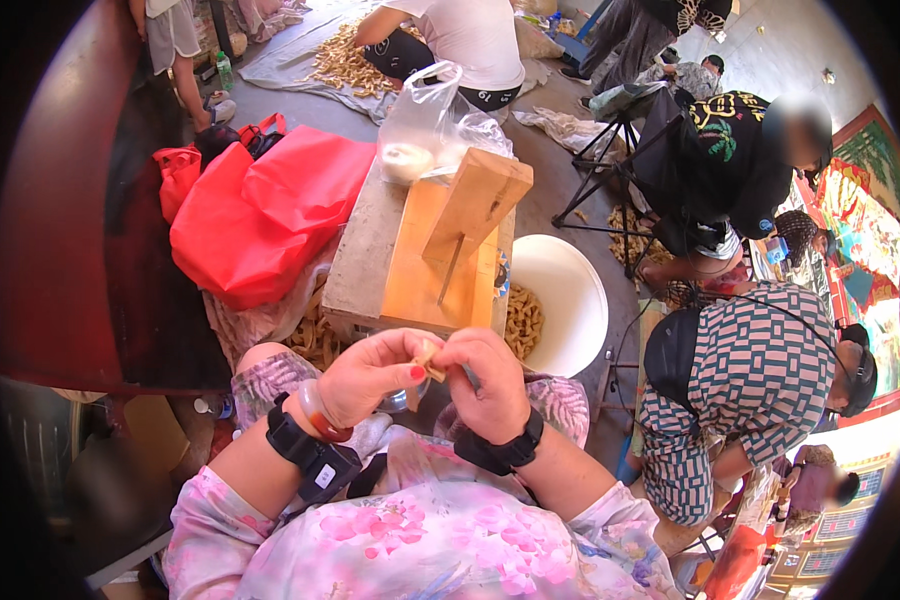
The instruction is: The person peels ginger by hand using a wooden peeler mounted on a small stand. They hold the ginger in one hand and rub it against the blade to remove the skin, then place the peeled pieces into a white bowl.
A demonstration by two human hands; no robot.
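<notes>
Close together in front of my lap, both hands hold one small pale-tan folded strip (429, 361). My left hand (371, 371) pinches it between thumb and fingers; my right hand (487, 379) grips its other side with bent fingers. The strip's exact material cannot be told. Just beyond the hands, a wooden board (409, 292) with an upright wooden block (480, 199) and a thin metal rod (451, 270) lies on a worn box-like stand (356, 277). Tan curled pieces (523, 319) lie in a white bucket (570, 300) to the right of the stand.
Red bags (270, 217) lie left of the stand, near a dark red surface (60, 225). A clear plastic bag (420, 127) sits on the stand's far end. Several people sit or stand around, one beyond beside a pile of tan pieces (345, 60). A black folding stool (615, 172) stands right.
</notes>
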